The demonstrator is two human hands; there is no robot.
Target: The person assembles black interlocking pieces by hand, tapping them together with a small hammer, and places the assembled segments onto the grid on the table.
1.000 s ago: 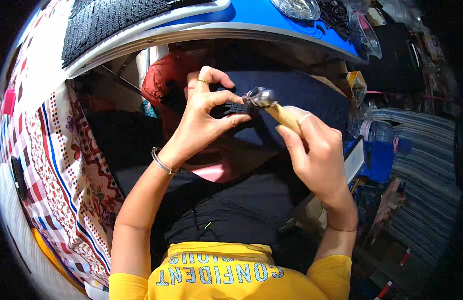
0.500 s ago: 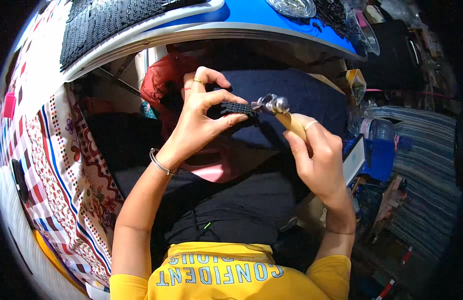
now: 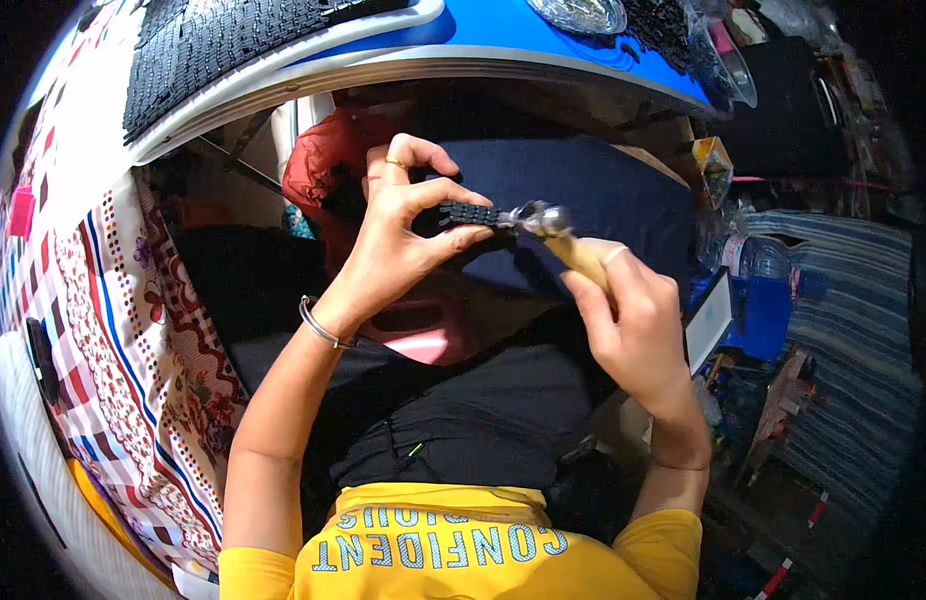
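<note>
My left hand [image 3: 408, 215] pinches a short black strip of small linked pieces [image 3: 470, 214] between thumb and index finger; the other fingers are raised. My right hand [image 3: 633, 325] is wrapped round the pale wooden handle of a small hammer [image 3: 581, 260]. Its shiny rounded metal head is slightly blurred and lies at the right end of the strip. A small silvery part shows where they meet; whether the head touches it I cannot tell. Below both hands, dark blue cloth [image 3: 573, 180] spreads out.
A blue table [image 3: 483, 22] stands ahead, bearing a tray of black linked strips [image 3: 233, 50], a clear dish [image 3: 580, 12] and loose black pieces [image 3: 668, 35]. A red bag [image 3: 323, 160] hangs at left. Bottles with blue liquid [image 3: 766, 300] stand at right.
The hammer and my right hand have shifted slightly, the handle dropping a little lower. My left hand and the strip stay nearly in place.
</note>
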